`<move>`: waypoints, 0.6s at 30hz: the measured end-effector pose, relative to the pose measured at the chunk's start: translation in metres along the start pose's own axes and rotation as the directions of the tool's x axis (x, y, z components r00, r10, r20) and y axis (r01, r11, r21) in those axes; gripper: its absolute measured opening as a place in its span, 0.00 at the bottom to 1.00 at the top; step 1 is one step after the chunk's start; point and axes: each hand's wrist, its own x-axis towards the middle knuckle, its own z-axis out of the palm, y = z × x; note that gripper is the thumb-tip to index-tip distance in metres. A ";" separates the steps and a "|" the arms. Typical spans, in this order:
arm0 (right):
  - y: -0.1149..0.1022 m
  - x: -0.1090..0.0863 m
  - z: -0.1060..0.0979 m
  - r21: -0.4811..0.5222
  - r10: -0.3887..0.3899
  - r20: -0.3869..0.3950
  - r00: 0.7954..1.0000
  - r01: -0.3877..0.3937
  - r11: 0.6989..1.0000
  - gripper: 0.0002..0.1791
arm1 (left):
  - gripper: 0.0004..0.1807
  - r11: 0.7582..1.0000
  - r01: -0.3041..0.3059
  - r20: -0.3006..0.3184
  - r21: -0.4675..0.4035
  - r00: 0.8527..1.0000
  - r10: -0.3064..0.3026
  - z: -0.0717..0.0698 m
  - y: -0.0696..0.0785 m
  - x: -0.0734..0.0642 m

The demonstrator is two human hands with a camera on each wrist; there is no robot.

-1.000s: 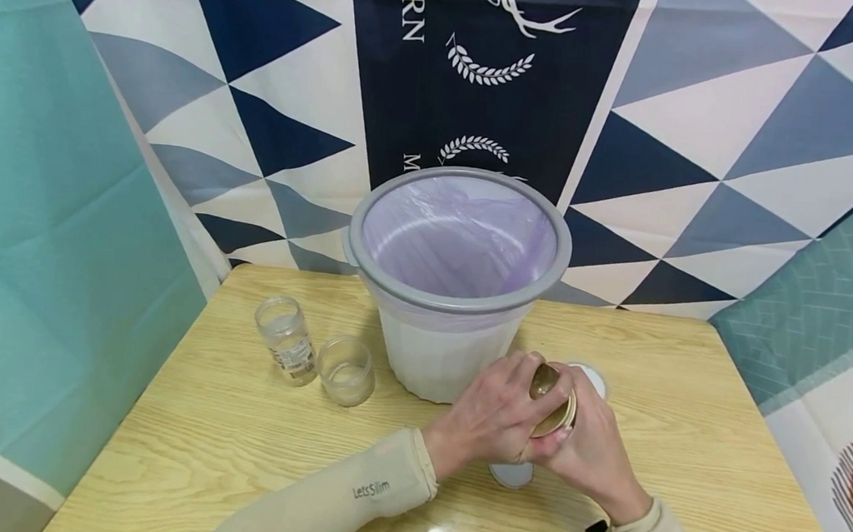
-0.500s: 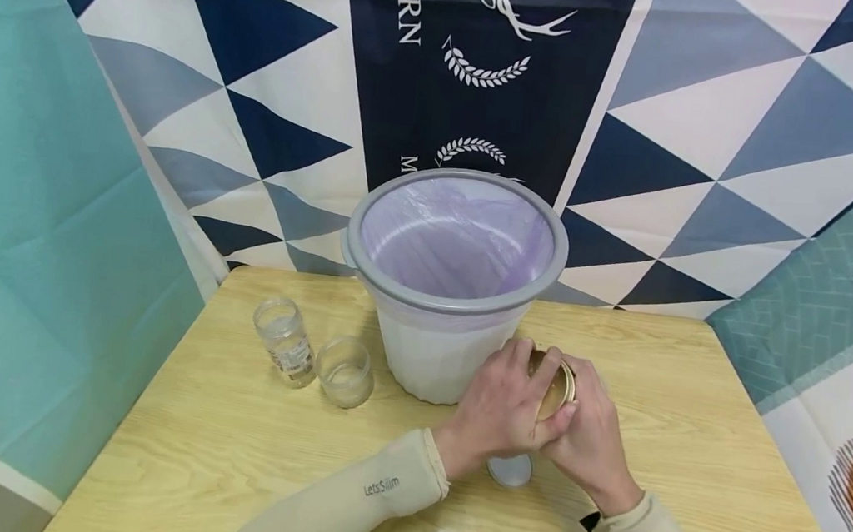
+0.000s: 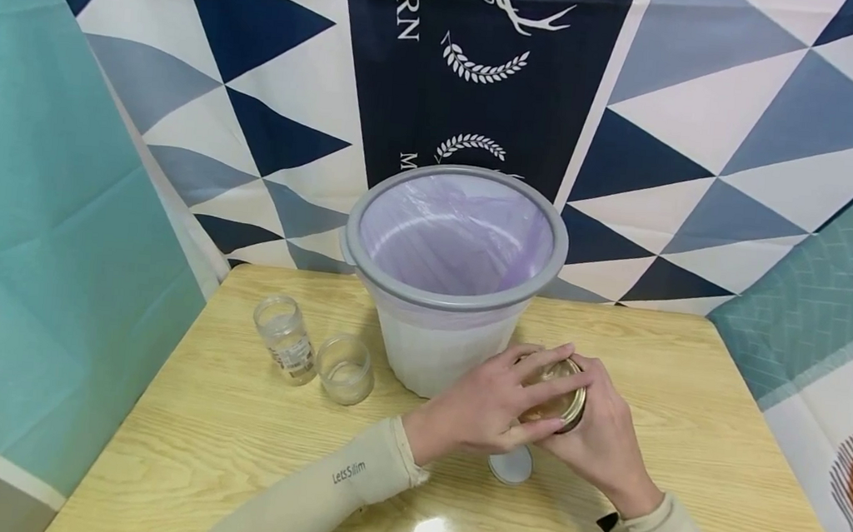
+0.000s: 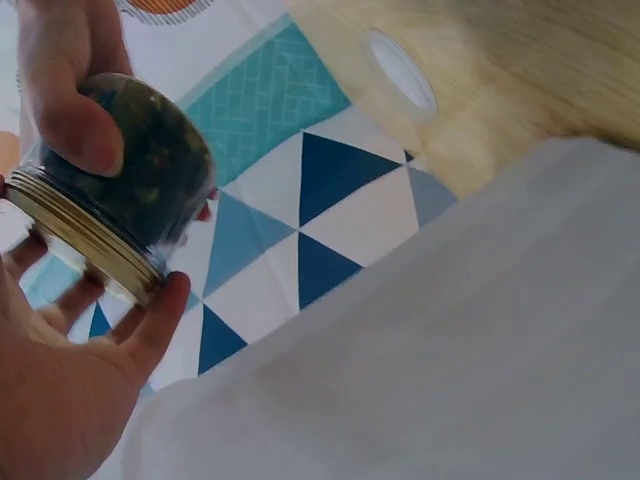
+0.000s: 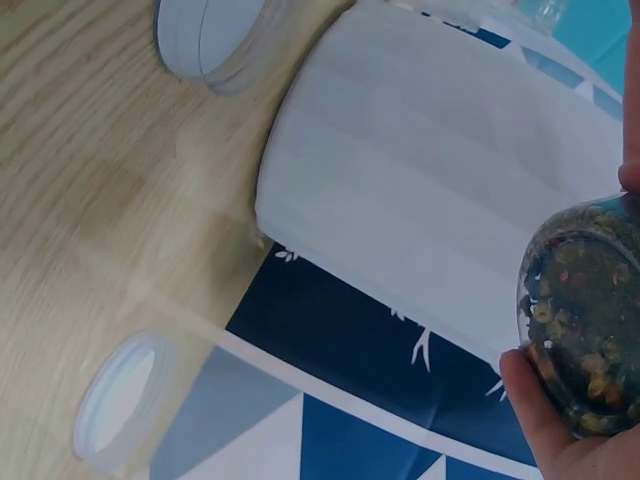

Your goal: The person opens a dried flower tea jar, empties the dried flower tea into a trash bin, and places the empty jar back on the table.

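A clear jar (image 4: 150, 150) with dark contents and yellowish and reddish bits is held up between both hands, over the table at the bucket's front right. My right hand (image 3: 604, 439) grips the glass body. Its thumb lies along the jar's side in the left wrist view. My left hand (image 3: 471, 407) spans the gold screw lid (image 4: 85, 235), thumb and fingertips round its rim. The lid sits on the jar. In the right wrist view, the jar's base (image 5: 590, 330) faces the camera, with the contents pressed against the glass.
A white bucket (image 3: 450, 301) with a grey rim and purple liner stands at the table's (image 3: 230, 468) back. Left of it are a labelled clear jar (image 3: 287, 343) and a shorter clear jar (image 3: 345, 372). A round white lid (image 3: 512, 465) lies under the hands; another (image 5: 120, 400) lies farther back.
My left hand's fingers have loosened and spread farther across the gold lid, and the left wrist has turned. The jar has tilted slightly. My right hand keeps its grip.
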 end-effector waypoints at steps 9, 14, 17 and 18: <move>0.001 -0.002 -0.002 -0.010 0.019 0.006 1.000 -0.019 1.000 0.55 | 0.45 0.997 0.073 -0.058 0.020 0.996 -0.072 0.002 0.001 0.001; 0.001 0.000 -0.004 -0.009 0.012 0.009 1.000 -0.012 1.000 0.55 | 0.38 0.997 -0.048 0.002 -0.068 0.999 0.048 -0.006 -0.008 -0.002; 0.001 -0.001 -0.006 -0.007 0.011 0.024 1.000 -0.011 1.000 0.53 | 0.35 0.992 -0.066 0.051 -0.107 0.996 0.072 -0.007 -0.009 -0.003; 0.001 -0.001 -0.006 -0.007 0.009 0.025 1.000 -0.009 1.000 0.52 | 0.36 0.991 -0.063 0.057 -0.115 0.996 0.070 -0.006 -0.008 -0.004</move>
